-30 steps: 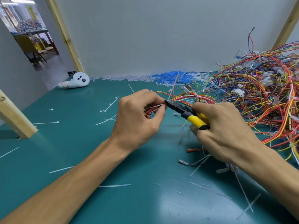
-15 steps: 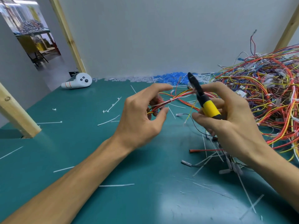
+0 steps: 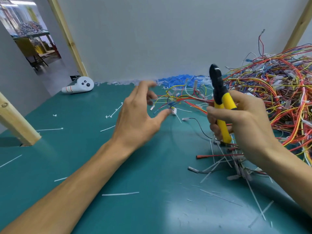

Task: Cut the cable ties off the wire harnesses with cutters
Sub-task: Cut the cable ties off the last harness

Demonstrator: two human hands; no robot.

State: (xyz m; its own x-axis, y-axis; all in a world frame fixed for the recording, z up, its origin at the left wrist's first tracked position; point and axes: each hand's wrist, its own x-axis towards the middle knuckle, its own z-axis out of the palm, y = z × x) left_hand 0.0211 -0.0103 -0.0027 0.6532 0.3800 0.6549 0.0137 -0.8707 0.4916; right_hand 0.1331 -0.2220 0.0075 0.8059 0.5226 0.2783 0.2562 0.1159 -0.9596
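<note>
Teal tabletop [image 3: 84, 166], right hand [image 3: 251, 127] fingers [image 3: 219, 114] curl round upright yellow-handled cutters [image 3: 218, 89], left hand [image 3: 135, 119] fingers [image 3: 141, 90] spread empty

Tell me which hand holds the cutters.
The right hand grips the cutters by their yellow handles, tip pointing up; the left hand is spread open, gripping nothing.
</note>
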